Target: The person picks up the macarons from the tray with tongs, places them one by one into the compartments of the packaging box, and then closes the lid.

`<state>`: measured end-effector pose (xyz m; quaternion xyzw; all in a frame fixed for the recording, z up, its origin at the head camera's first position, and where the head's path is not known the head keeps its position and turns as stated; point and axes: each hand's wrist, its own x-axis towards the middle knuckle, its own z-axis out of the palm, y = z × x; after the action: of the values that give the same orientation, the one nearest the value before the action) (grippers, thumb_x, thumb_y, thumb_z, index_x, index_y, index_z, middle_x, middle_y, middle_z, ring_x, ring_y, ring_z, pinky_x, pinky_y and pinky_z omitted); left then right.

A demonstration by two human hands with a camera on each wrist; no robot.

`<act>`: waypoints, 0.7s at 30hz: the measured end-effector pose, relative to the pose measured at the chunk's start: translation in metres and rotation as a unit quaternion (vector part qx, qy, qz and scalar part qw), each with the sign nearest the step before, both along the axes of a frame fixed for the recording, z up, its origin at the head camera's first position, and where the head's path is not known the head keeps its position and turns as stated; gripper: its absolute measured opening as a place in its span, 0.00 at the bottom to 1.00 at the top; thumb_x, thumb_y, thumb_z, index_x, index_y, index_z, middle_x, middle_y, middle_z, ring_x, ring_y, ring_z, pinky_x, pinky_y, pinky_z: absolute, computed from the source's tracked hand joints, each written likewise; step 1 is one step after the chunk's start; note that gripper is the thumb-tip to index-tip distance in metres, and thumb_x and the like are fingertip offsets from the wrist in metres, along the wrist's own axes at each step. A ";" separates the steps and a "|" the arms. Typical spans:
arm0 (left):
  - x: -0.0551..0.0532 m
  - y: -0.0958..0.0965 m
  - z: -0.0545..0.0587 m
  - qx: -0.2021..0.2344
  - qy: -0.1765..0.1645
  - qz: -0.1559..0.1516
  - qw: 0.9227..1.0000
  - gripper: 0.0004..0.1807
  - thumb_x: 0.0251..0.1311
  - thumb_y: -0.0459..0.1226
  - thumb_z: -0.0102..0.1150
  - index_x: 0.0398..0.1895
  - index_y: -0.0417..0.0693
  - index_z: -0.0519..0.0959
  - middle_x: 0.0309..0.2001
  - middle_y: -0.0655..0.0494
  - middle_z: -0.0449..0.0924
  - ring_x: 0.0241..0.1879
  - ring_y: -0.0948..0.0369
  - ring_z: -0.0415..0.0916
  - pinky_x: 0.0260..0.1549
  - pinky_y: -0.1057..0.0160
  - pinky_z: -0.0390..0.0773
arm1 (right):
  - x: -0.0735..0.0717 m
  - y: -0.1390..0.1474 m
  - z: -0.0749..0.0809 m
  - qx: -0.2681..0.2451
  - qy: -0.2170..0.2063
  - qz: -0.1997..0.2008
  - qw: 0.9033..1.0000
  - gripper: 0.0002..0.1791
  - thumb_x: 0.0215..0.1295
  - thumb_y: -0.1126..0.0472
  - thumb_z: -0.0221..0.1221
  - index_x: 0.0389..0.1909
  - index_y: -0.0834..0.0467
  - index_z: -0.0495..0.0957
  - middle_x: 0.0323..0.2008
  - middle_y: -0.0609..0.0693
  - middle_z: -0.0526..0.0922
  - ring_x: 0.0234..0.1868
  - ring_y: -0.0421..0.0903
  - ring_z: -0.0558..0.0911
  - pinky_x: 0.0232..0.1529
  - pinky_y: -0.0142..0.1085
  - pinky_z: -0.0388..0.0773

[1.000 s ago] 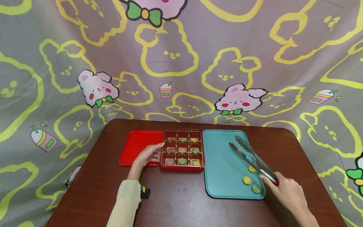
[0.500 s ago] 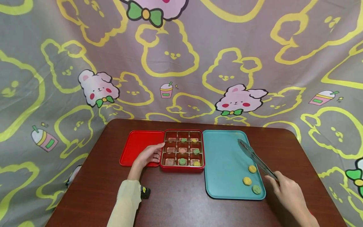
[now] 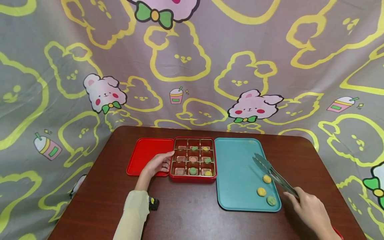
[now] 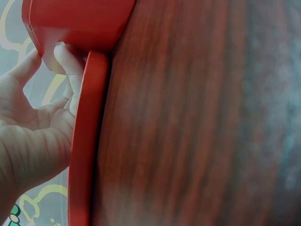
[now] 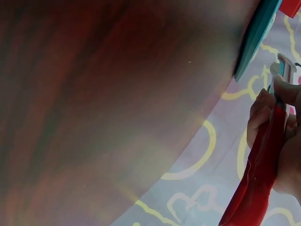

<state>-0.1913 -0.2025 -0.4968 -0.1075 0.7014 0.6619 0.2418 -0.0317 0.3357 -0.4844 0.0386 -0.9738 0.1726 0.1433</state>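
Note:
My right hand grips metal tongs by their red-covered handles. The tongs slant over the right side of a teal tray, their tips slightly apart with nothing between them. Below them lies a yellow round cookie; another yellow cookie and a green cookie sit nearer the front. My left hand touches the left side of a red box with its fingers. Inside its gold divided insert are green, yellow and pink cookies, in the middle and right columns.
A flat red lid or tray lies left of the box, beneath my left hand. Box and teal tray stand side by side on a dark wooden table. A patterned cloth hangs behind the table.
The tongs' tips, wide apart a second ago, drew together and are now slightly apart. They have moved toward the front and right, with my right hand. My left hand stays put.

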 end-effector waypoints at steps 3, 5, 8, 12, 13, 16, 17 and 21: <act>0.000 0.000 0.000 -0.002 0.001 -0.001 1.000 0.20 0.72 0.53 0.58 0.32 0.47 0.78 0.26 0.55 0.76 0.24 0.61 0.75 0.26 0.65 0.81 | 0.002 0.003 -0.001 0.002 -0.012 -0.005 1.000 0.15 0.62 0.61 0.72 0.33 0.61 0.74 0.17 0.44 0.62 0.19 0.44 0.63 0.21 0.39 0.59; -0.001 0.000 -0.001 -0.004 0.000 0.000 1.000 0.20 0.72 0.54 0.58 0.33 0.46 0.79 0.26 0.55 0.77 0.24 0.61 0.75 0.26 0.65 0.81 | 0.003 0.005 -0.002 0.003 -0.014 -0.006 1.000 0.15 0.63 0.60 0.72 0.33 0.62 0.74 0.17 0.44 0.62 0.19 0.44 0.63 0.21 0.40 0.60; -0.001 0.000 -0.002 -0.007 0.001 -0.001 1.000 0.21 0.72 0.54 0.58 0.34 0.46 0.79 0.27 0.54 0.77 0.25 0.61 0.75 0.27 0.65 0.82 | 0.005 0.007 -0.003 0.006 -0.013 -0.006 1.000 0.15 0.64 0.60 0.71 0.34 0.63 0.75 0.16 0.44 0.62 0.19 0.44 0.63 0.20 0.41 0.60; -0.002 -0.001 -0.002 -0.006 -0.001 -0.003 1.000 0.21 0.71 0.54 0.59 0.34 0.46 0.79 0.27 0.55 0.76 0.25 0.61 0.75 0.27 0.65 0.81 | 0.008 0.008 -0.003 0.008 -0.026 -0.011 1.000 0.15 0.66 0.58 0.70 0.35 0.64 0.75 0.16 0.44 0.62 0.19 0.45 0.63 0.19 0.42 0.61; -0.002 -0.001 -0.001 -0.006 -0.001 -0.003 1.000 0.21 0.71 0.55 0.59 0.34 0.46 0.78 0.26 0.55 0.76 0.25 0.61 0.75 0.27 0.65 0.81 | 0.009 0.009 -0.003 0.008 -0.034 -0.013 0.999 0.15 0.66 0.58 0.70 0.35 0.64 0.75 0.16 0.45 0.62 0.19 0.45 0.63 0.19 0.42 0.61; -0.002 -0.001 -0.001 -0.005 -0.002 -0.004 1.000 0.21 0.71 0.55 0.59 0.34 0.46 0.79 0.26 0.55 0.77 0.24 0.61 0.75 0.27 0.65 0.81 | 0.010 0.009 -0.002 0.009 -0.060 -0.022 0.998 0.16 0.68 0.56 0.68 0.36 0.64 0.76 0.17 0.45 0.62 0.20 0.45 0.64 0.20 0.42 0.62; -0.002 -0.001 -0.001 -0.005 -0.002 -0.003 1.000 0.21 0.71 0.55 0.59 0.34 0.46 0.79 0.26 0.55 0.77 0.24 0.61 0.75 0.27 0.65 0.81 | 0.010 0.009 -0.001 0.008 -0.070 -0.025 0.997 0.16 0.69 0.55 0.68 0.37 0.65 0.76 0.17 0.46 0.62 0.20 0.45 0.64 0.20 0.42 0.62; -0.002 -0.001 -0.002 -0.006 -0.002 -0.002 1.000 0.21 0.72 0.54 0.58 0.33 0.46 0.79 0.26 0.55 0.77 0.24 0.61 0.75 0.27 0.65 0.82 | 0.010 0.009 0.000 0.009 -0.102 -0.030 0.994 0.19 0.71 0.53 0.67 0.37 0.66 0.75 0.17 0.46 0.62 0.20 0.45 0.65 0.21 0.42 0.63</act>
<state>-0.1935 -0.2033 -0.4984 -0.1089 0.7048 0.6571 0.2440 -0.0219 0.3445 -0.4849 -0.0067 -0.9856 0.1621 0.0480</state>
